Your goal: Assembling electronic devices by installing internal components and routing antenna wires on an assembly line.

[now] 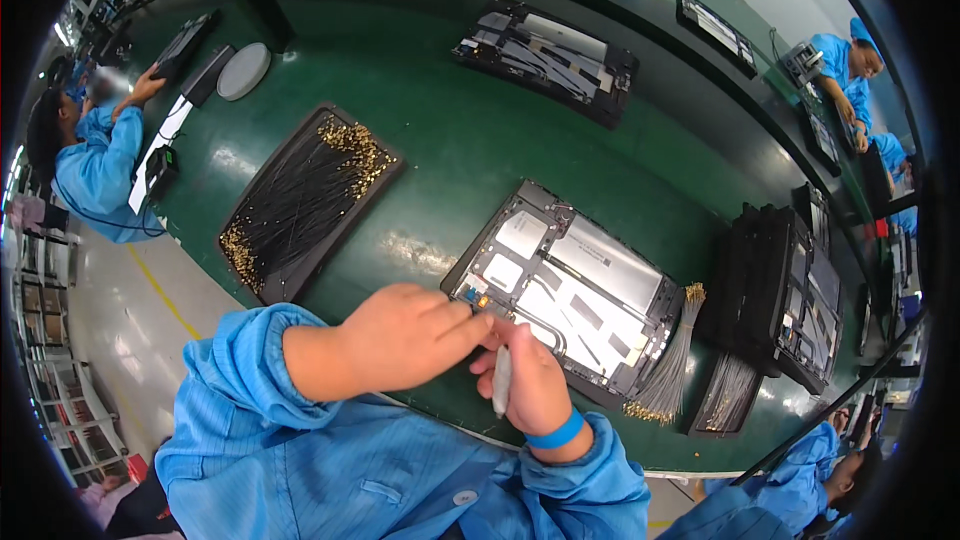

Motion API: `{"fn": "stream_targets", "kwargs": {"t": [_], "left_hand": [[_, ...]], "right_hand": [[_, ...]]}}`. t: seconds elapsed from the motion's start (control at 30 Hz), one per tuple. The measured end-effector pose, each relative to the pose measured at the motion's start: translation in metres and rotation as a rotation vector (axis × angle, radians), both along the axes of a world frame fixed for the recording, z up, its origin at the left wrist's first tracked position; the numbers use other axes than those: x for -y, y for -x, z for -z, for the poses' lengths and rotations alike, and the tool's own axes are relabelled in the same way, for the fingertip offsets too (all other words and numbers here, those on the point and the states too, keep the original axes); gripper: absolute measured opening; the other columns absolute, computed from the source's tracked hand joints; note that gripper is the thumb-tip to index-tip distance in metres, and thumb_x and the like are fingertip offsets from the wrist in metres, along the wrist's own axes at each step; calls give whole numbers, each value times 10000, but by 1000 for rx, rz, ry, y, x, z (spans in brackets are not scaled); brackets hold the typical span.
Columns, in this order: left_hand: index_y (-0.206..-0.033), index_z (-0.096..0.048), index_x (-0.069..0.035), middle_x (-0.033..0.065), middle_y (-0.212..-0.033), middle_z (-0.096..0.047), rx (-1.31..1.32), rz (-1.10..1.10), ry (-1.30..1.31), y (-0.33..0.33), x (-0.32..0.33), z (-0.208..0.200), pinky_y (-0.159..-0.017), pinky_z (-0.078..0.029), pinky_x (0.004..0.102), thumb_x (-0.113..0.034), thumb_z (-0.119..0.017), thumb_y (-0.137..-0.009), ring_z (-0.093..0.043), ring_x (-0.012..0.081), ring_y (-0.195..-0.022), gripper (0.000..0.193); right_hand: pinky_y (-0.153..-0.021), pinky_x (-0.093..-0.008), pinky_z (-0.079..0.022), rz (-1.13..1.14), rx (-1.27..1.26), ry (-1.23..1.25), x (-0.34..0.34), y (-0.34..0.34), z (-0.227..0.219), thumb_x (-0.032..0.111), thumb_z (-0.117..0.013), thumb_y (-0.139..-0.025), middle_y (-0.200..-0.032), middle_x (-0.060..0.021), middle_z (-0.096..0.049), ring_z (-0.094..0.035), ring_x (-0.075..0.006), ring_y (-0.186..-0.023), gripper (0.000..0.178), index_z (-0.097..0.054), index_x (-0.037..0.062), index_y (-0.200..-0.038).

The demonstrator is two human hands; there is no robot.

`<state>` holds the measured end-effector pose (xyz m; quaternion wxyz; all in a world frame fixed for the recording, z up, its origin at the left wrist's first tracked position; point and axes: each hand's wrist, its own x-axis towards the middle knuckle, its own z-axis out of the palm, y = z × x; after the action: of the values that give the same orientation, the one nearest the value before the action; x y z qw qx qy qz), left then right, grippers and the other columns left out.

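Observation:
An opened tablet chassis with silver shielding and a black frame lies on the green bench before me. My left hand presses its fingertips onto the chassis's near left corner. My right hand, with a blue wristband, is shut on a slim grey pen-like tool that points down beside that same corner. Both hands touch each other at the fingertips. Whatever lies under the fingertips is hidden.
A black tray of thin gold-tipped cables lies to the left. A loose cable bundle and stacked chassis sit to the right. Another opened unit lies farther back. Other people in blue coats work at left and right.

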<state>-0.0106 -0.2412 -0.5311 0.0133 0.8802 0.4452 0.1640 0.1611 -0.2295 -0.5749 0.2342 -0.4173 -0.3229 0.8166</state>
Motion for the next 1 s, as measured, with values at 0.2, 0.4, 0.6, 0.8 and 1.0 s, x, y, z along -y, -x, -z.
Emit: {"fn": "stream_targets", "kwargs": {"t": [0.2, 0.4, 0.6, 0.8, 1.0], "left_hand": [[-928, -538, -36, 8, -725, -516, -8, 124, 83, -12, 15, 7, -512, -408, 243, -155, -488, -667, -493, 128, -612, 291], [-890, -562, -72, -4, -710, -511, 113, 93, 196, -24, 14, 15, -530, -416, 245, -144, -522, -652, -504, 135, -637, 252], [-824, -581, -84, 6, -712, -508, 306, -37, 104, -37, 7, 35, -557, -417, 267, -99, -576, -632, -503, 166, -673, 193], [-833, -577, -75, 25, -829, -544, 325, -141, 31, -43, -1, 40, -702, -404, 303, -90, -586, -661, -491, 213, -842, 173], [-861, -580, -76, 26, -894, -546, 320, -90, 85, -42, 3, 40, -739, -397, 313, -86, -585, -650, -480, 213, -889, 210]], "right_hand": [[-628, -232, -430, -251, 288, -278, 10, -29, -8, 246, -526, -815, -720, -53, -585, -526, -104, -682, 245, -577, 34, -926], [-507, -195, -390, -256, 246, -52, 6, -42, -12, 263, -518, -822, -638, -2, -520, -464, -72, -551, 254, -571, 20, -870], [-471, -198, -390, -38, 156, 91, 2, -45, -11, 247, -507, -828, -702, -19, -522, -455, -82, -547, 237, -544, 16, -862], [-443, -228, -411, 175, 114, 194, -8, -44, -13, 295, -518, -813, -830, -75, -549, -497, -129, -596, 306, -503, 19, -943], [-447, -230, -406, -64, 126, 313, -9, -45, -12, 275, -504, -819, -850, -72, -553, -491, -122, -591, 291, -501, 10, -939]]}}
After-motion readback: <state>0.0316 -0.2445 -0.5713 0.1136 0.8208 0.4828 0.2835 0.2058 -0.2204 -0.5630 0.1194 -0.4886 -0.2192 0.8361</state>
